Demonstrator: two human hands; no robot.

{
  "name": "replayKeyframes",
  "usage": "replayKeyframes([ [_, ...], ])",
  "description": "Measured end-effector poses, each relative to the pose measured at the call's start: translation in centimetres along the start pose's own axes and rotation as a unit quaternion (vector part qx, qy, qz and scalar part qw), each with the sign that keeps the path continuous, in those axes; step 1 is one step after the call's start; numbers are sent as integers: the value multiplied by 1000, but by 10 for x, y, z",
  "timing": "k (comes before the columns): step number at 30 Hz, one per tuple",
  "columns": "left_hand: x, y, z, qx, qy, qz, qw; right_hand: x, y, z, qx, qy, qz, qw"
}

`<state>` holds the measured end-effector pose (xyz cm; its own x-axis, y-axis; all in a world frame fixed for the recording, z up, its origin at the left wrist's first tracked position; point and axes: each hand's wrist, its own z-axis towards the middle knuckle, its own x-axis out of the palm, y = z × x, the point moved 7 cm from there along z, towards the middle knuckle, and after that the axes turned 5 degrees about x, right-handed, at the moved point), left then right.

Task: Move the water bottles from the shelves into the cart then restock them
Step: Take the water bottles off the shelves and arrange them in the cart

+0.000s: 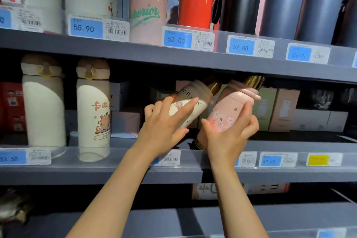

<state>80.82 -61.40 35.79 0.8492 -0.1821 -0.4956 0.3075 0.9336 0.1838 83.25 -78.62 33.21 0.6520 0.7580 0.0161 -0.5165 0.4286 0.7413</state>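
Bottles are what we hold at the middle shelf [100, 172]: our left hand [162, 129] curls its fingers [185, 107] round the cream bottle [190, 110], and our right hand [229, 135] wraps the pink bottle [229, 110], thumb across its blossom print, the other fingers closed behind it. Both bottles tilt with their gold tops away from us and to the right, close under the upper shelf [173, 56]. To do this well, we judge, we should keep the grips firm at mid-body and mind the gold tops below that edge, and keep the two bottles from knocking, as they sit just beside each other. The cream one is frosted with faint lettering; the pink one carries small flowers. Beyond our fingers stand boxes [278, 108]; left of them, two cream bear bottles [93, 110].
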Motion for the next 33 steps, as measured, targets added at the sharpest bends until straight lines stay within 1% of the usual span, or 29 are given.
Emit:
replayKeyframes([
  [6,-2,4,-5,-23,27,4,999,4,3,-5,-39,17,-68,997],
  [15,-11,5,-15,-48,10,10,999,13,7,-10,-84,61,-124,987],
  [20,-7,8,-17,-65,39,7,997,13,7,-9,-79,71,-126,986],
  [23,-4,12,-17,-83,60,-21,994,14,5,-7,-77,88,-113,987],
  [28,-3,16,-20,-106,54,-66,991,16,6,-11,-111,121,-117,979],
  [33,-2,18,-21,-126,63,-70,987,10,5,-11,-106,109,-104,983],
])
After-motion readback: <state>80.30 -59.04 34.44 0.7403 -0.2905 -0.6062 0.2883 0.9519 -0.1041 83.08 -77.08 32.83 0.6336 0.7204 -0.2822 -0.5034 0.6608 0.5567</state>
